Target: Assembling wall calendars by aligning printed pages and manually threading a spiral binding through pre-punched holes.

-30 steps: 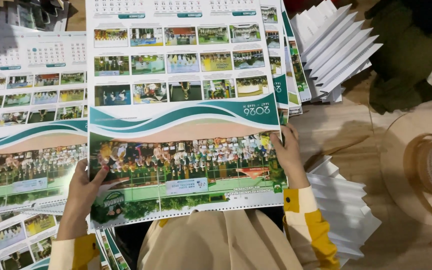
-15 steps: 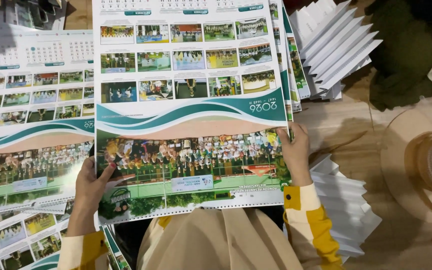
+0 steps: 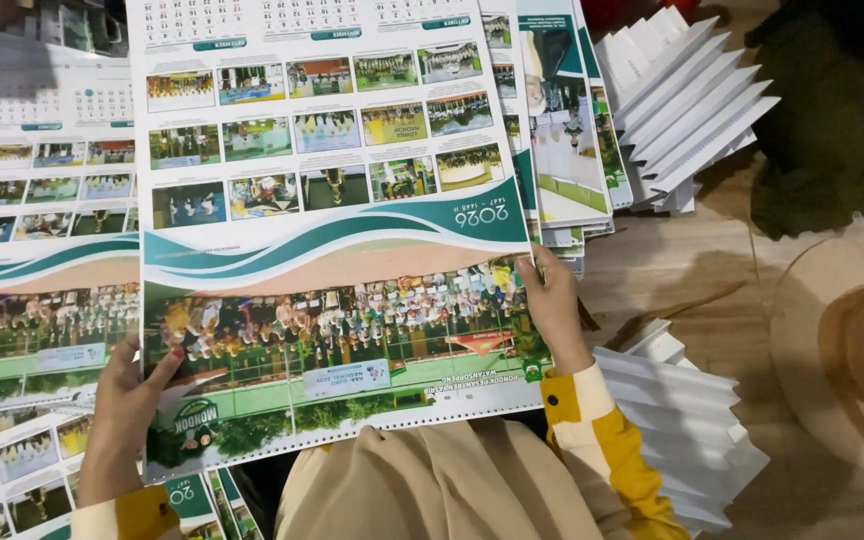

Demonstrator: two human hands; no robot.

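Head view, single frame.

Item 1: wall calendar sheet, lg, glossy, held flat over the lap, printed side up and upside down to the wearer. Date grids ran along the far edge, rows of sm photo tiles below, teal and white wave band across the middle, wide group photo w/ green strip nearest the body. Spiral-punched edge sat closest to the person.

Item 2: left hand, at the sheet's near-left corner. Thumb lay on top of the print, other fingers went under the paper and were hidden; thumb-over grip on the edge. Painted nail visible. Yellow and cream cuff at the wrist.

Item 3: right hand, at the sheet's right edge, about mid-height of the group photo. Fingers curled together round the edge, tips on the printed face, pinching the paper. Same yellow and cream sleeve below.

Item 4: stack of like calendars to the left, partly under the held sheet.

Item 5: further calendar pile just right of the sheet's far half, edges fanned.

Item 6: white folded paper bundles, one fanned stack far right, another near the right elbow, both on the wooden floor.

Item 7: beige garment over the lap, under the sheet's near edge.

Item 8: round pale object at right edge, blurred, kind unclear.
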